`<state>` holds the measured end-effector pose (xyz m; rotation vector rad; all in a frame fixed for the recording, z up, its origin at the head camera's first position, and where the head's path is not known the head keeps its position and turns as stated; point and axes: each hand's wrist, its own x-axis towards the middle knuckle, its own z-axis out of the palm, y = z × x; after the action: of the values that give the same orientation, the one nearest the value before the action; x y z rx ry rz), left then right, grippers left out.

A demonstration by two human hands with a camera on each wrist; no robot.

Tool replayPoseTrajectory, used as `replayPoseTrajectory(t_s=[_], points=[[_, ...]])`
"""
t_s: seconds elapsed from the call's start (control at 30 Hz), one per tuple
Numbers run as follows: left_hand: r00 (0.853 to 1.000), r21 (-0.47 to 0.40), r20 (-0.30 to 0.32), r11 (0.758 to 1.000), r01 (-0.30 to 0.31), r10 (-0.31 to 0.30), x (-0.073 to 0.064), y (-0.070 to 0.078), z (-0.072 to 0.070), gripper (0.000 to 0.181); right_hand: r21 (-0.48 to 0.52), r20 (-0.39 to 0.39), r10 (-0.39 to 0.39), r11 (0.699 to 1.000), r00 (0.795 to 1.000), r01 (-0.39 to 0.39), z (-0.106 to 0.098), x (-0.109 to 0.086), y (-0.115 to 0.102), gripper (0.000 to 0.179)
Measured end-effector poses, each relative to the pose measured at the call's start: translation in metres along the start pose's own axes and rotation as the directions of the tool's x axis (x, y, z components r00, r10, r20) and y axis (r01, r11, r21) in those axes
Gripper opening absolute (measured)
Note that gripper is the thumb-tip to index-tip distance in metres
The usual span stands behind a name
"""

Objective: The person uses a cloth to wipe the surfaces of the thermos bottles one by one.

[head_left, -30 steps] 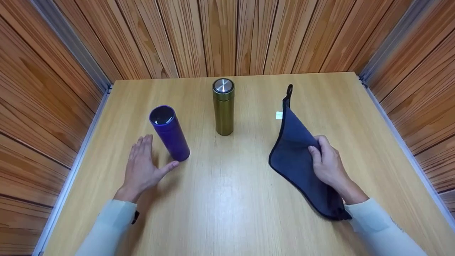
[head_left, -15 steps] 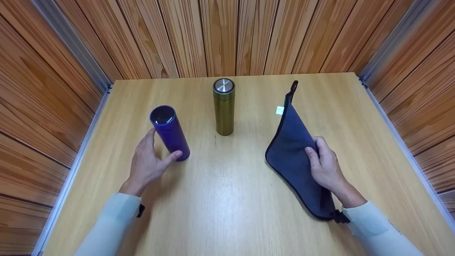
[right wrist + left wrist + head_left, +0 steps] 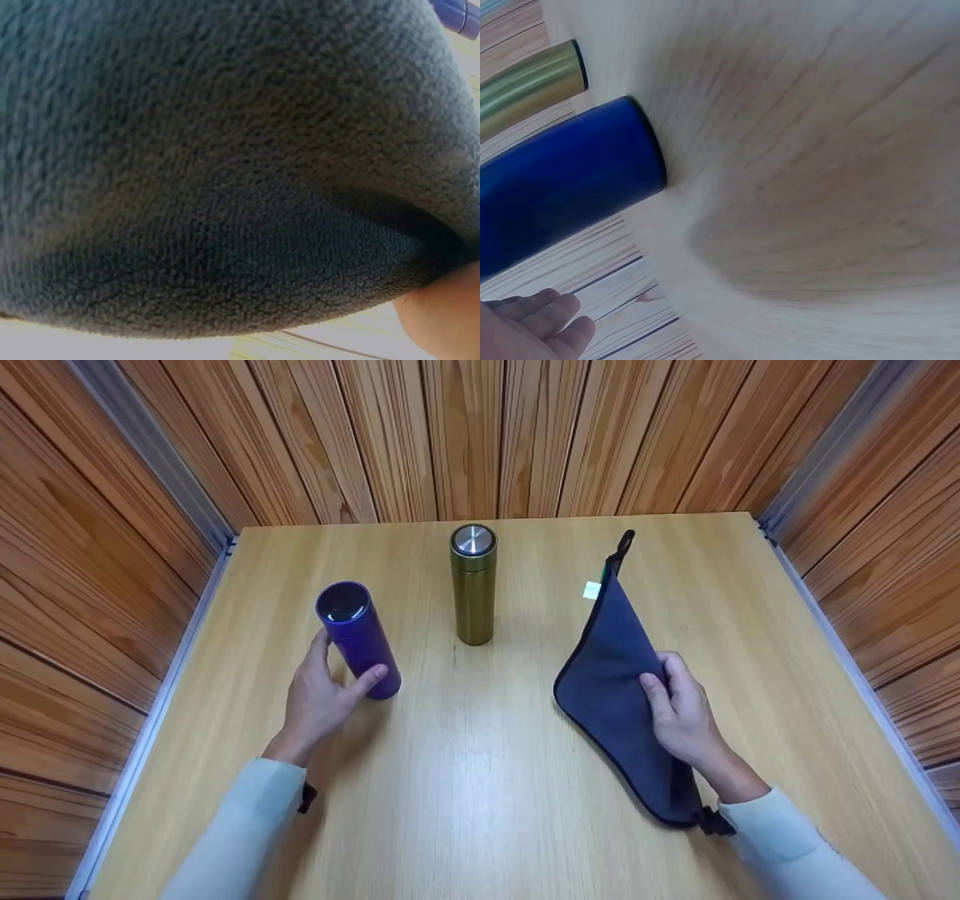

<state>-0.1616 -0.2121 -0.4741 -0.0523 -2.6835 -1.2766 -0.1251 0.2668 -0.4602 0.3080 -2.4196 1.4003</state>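
Note:
A purple thermos bottle [image 3: 365, 639] with a dark, shiny top stands upright at the left of the table. My left hand [image 3: 319, 701] is beside it, thumb stretched out in front of its lower part. In the left wrist view the fingers [image 3: 551, 319] are apart from the bottle, which looks blue there. At the right, my right hand [image 3: 681, 716] pinches a dark grey-blue cleaning cloth [image 3: 607, 675] between thumb and fingers. The cloth hangs folded, with a black edge, a hanging loop and a small white tag. Its fleecy surface fills most of the right wrist view.
Behind and between the hands, a gold-green thermos bottle [image 3: 474, 604] with a steel-topped lid stands upright. The light wooden table [image 3: 465, 780] is bordered by wood-panelled walls [image 3: 465, 435] at the back and both sides, with metal strips along the side edges.
My left hand has moved right and forward to the purple bottle, its fingers less spread. The right hand and cloth have shifted slightly left, and the loop end has tipped right and away.

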Motion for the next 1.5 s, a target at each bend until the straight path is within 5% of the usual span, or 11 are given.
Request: replayPoseTrajectory(t_s=[0.83,1.17,1.5], points=[[0.999,-0.056,-0.036,0.998,0.019,-0.022,0.009,0.01,0.013,0.08,0.042,0.0,-0.056,0.998,0.998,0.056,0.002,-0.003,-0.003,0.015],[0.996,-0.056,-0.086,0.998,-0.023,0.018,0.006,0.009,0.016,0.079,0.035,0.012,-0.046,0.998,0.999,0.046,0.006,-0.003,-0.003,0.015],[0.996,-0.098,-0.059,0.993,-0.069,0.063,0.003,0.021,0.021,0.076,0.069,0.013,-0.068,0.995,0.998,0.067,0.008,-0.001,-0.008,0.015]])
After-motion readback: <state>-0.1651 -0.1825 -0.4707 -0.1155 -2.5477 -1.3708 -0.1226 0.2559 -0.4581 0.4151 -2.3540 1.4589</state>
